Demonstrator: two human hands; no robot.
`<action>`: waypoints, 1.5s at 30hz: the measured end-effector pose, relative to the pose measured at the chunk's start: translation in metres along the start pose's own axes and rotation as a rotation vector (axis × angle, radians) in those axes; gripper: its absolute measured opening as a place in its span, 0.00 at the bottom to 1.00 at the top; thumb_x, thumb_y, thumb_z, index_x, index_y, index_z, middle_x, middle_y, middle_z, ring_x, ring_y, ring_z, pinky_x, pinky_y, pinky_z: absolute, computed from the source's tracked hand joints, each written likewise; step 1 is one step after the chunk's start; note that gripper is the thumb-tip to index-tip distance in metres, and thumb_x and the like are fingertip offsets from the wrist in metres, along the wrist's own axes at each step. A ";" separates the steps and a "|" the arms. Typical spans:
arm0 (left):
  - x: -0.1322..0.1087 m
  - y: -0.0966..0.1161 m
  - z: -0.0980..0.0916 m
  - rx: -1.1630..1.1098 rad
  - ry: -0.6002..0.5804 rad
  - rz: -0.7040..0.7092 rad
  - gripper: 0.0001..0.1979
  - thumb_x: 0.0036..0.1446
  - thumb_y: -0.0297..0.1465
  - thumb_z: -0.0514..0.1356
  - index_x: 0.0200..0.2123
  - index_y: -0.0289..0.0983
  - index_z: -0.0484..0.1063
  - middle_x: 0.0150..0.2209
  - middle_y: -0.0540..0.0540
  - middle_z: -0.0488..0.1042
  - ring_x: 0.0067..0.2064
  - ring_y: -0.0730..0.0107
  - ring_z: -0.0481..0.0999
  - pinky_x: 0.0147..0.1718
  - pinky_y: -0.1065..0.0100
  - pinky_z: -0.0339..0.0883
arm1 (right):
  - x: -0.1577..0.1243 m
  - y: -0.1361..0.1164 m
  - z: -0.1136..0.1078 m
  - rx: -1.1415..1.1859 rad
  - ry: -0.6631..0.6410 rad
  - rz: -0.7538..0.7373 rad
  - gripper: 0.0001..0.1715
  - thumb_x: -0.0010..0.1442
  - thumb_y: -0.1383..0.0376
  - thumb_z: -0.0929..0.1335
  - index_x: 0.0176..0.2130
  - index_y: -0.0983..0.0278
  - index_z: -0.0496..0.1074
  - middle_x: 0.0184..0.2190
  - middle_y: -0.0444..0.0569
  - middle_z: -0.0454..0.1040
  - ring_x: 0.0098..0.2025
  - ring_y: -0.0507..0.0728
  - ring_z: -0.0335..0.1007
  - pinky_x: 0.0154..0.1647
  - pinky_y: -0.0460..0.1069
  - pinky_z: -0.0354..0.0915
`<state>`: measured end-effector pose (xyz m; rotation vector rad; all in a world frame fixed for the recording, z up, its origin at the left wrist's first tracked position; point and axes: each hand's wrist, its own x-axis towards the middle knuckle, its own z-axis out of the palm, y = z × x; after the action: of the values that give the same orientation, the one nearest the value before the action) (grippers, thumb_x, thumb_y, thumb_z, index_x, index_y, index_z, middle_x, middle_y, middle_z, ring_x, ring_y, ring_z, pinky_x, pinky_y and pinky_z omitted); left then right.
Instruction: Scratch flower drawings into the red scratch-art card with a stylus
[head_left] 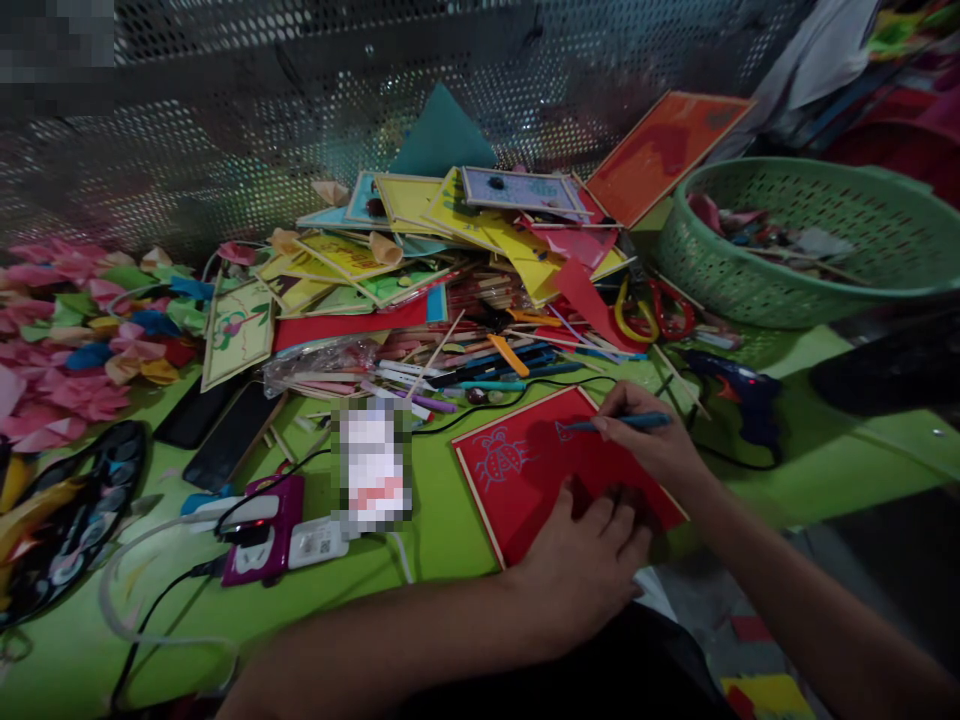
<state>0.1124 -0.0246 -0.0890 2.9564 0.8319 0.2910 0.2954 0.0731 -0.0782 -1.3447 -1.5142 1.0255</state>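
A red card (540,425) with thin wooden strips along its edges lies on the green table in front of me. A ladybug-like figure (501,460) is drawn on it in pale blue lines, with a smaller mark to its right. My right hand (645,425) grips a blue pen (637,420), its tip at that smaller mark. Spread flat across the card's lower part, my left hand (589,550) has its fingers apart and holds nothing.
Behind the card are piled framed coloured cards (420,215), pens and sticks. Scissors (637,310), a glue gun (739,390) and a green basket (750,270) stand right. Left are a power strip (262,530), phones (236,435) and folded paper pieces (90,340).
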 end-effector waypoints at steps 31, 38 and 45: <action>0.001 0.001 0.002 0.001 0.007 0.012 0.26 0.74 0.41 0.49 0.67 0.36 0.67 0.69 0.37 0.66 0.68 0.54 0.63 0.63 0.40 0.63 | 0.003 -0.002 0.006 -0.062 0.030 -0.012 0.10 0.56 0.60 0.74 0.29 0.59 0.70 0.24 0.41 0.69 0.26 0.53 0.61 0.27 0.49 0.58; 0.002 0.000 0.003 0.007 0.019 0.008 0.26 0.73 0.42 0.50 0.66 0.36 0.67 0.69 0.36 0.66 0.66 0.55 0.65 0.61 0.41 0.64 | 0.003 -0.003 0.004 -0.041 0.047 -0.002 0.12 0.57 0.57 0.74 0.30 0.59 0.70 0.24 0.42 0.71 0.26 0.54 0.64 0.28 0.49 0.61; 0.001 0.001 0.004 0.005 0.013 0.008 0.27 0.72 0.43 0.52 0.67 0.35 0.66 0.69 0.37 0.66 0.67 0.54 0.63 0.62 0.40 0.63 | 0.003 -0.004 0.004 -0.034 0.025 0.004 0.13 0.57 0.56 0.75 0.30 0.58 0.71 0.24 0.43 0.72 0.27 0.55 0.65 0.29 0.50 0.61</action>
<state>0.1139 -0.0250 -0.0927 2.9660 0.8237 0.3100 0.2900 0.0752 -0.0758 -1.3796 -1.5171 0.9861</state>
